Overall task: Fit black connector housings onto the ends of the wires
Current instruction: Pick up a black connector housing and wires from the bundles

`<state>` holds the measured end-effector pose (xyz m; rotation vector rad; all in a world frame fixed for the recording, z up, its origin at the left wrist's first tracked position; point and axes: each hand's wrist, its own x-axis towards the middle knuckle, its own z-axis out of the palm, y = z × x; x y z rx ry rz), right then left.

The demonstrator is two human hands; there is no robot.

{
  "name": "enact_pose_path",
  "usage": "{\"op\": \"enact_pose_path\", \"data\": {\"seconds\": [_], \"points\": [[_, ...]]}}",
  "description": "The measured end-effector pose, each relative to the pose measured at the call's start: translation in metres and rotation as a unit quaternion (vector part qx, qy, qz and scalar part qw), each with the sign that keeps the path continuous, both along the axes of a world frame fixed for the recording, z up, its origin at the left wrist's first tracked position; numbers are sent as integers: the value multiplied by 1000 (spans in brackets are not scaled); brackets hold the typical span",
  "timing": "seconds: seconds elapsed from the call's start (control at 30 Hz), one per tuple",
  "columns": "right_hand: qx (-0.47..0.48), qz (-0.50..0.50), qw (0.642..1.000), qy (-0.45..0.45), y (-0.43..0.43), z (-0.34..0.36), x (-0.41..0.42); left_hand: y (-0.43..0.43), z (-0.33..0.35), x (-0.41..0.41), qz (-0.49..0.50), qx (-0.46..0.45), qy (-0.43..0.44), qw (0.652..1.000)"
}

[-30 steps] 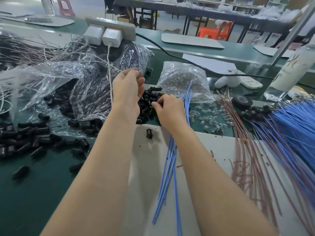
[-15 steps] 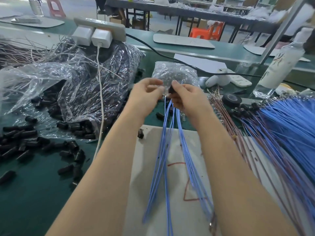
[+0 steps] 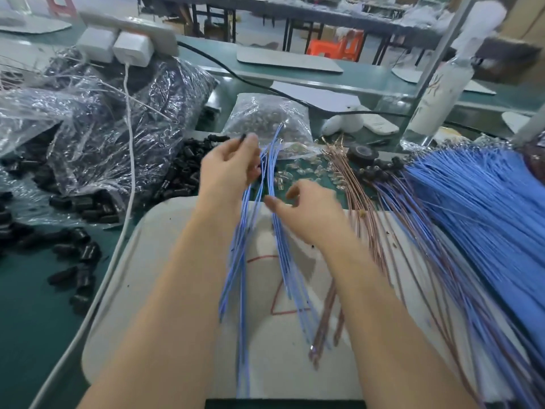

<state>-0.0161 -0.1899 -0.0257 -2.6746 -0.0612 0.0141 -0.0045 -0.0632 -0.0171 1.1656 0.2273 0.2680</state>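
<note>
My left hand (image 3: 228, 169) is raised over the far edge of the white mat (image 3: 165, 276) and pinches a black connector housing (image 3: 242, 138) at its fingertips. A bundle of blue wires (image 3: 243, 246) hangs from that hand down across the mat, its free tips (image 3: 278, 129) pointing up beside the fingers. My right hand (image 3: 306, 214) is lower and to the right, blurred, fingers loosely curled. Its thumb lies against the right strands of the bundle, and nothing shows between thumb and fingers.
Loose black housings (image 3: 73, 255) litter the green table at left, beside plastic bags (image 3: 118, 128) of more. A clear bag of small parts (image 3: 265, 116) lies behind my hands. Brown wires (image 3: 356, 202) and a big blue wire bundle (image 3: 486, 216) spread right. A white cable (image 3: 131, 160) crosses left.
The hands rose from the housing pile with the blue wires, met at the wire tips, then parted. My right hand dropped down and right; my left keeps a housing.
</note>
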Motion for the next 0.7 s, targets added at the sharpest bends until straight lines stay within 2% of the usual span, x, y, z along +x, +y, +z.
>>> {"op": "enact_pose_path", "data": {"seconds": [0.1, 0.2, 0.4, 0.47, 0.57, 0.7], "points": [[-81, 44, 996, 1, 30, -8, -8, 17, 6, 3, 38, -180, -5, 983], [-114, 53, 992, -13, 45, -9, -8, 21, 5, 4, 51, -255, 6, 966], [-71, 37, 997, -10, 39, -1, 7, 16, -10, 8, 61, -250, 58, 965], [2, 28, 999, 15, 36, 0, 11, 15, -13, 9, 54, -237, 61, 968], [178, 7, 983, 40, 37, -1, 14, 10, -16, 11, 38, -198, 57, 978], [211, -19, 977, 17, 33, -6, 20, 5, -19, 11, 27, -137, 56, 989]]}}
